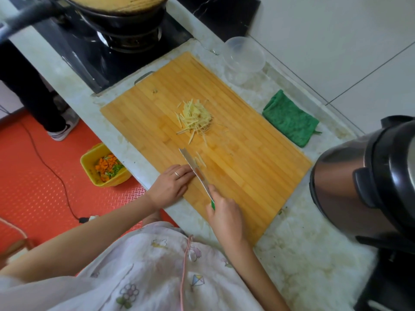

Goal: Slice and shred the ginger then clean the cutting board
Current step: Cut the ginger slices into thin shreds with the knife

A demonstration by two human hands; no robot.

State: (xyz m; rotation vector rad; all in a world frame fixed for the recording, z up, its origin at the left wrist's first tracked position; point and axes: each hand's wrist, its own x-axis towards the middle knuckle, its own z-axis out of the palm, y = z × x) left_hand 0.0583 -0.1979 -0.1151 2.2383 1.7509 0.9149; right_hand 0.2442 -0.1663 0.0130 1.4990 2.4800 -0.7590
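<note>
On a wooden cutting board (247, 176) beside the stove, a pile of shredded ginger (195, 118) lies at the middle. Toward the near edge, the right hand (224, 217) grips a green-handled knife (196, 172). The left hand (170, 187) rests flat, fingers straight against the blade, with a few loose shreds just right of it.

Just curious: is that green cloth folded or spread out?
Folded: the green cloth lies doubled into a thick pad beside the cutting board.
</note>
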